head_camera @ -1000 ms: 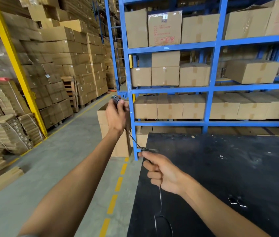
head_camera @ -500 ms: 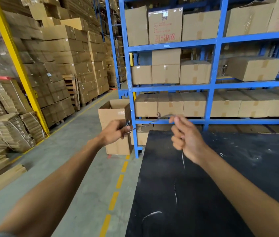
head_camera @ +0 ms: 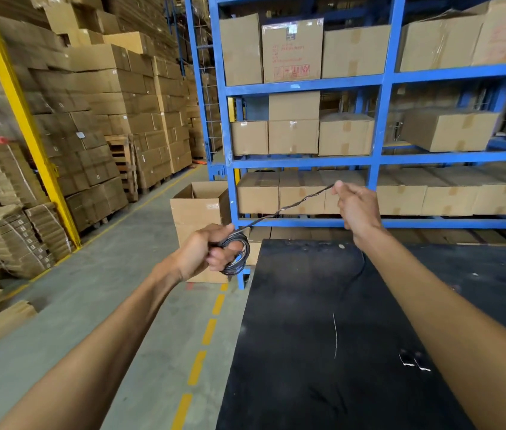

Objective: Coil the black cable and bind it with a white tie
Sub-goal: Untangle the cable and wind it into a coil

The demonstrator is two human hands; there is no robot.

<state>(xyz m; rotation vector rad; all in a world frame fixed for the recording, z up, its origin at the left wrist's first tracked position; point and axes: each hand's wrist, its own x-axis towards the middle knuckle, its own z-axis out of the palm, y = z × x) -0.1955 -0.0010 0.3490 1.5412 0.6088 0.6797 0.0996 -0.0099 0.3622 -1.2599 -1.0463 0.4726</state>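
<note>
Left hand (head_camera: 205, 252) closed around a small coil of the black cable (head_camera: 289, 209), loops hanging off the fingers just past the near-left corner of the black tabletop (head_camera: 323, 352). Coil held roughly upright, its opening facing right.

From the coil a straight run of cable rises up and to the right, long axis on a shallow diagonal, ending at the right hand (head_camera: 357, 206). Right grip pinched shut on that far end, thumb and fingertips together, hand raised above the tabletop's far edge. The run looks taut between the two hands. A thin dark line drops below the right wrist onto the tabletop; cannot tell for certain that it is the same cable.

A thin pale strand (head_camera: 335, 336) lies on the tabletop, roughly lengthwise, well apart from both hands.

Behind: blue shelving (head_camera: 382, 80) stacked with cardboard boxes. One box (head_camera: 292, 51) carries red print and handling symbols, too blurred to read. An open carton (head_camera: 197, 209) stands on the floor.
</note>
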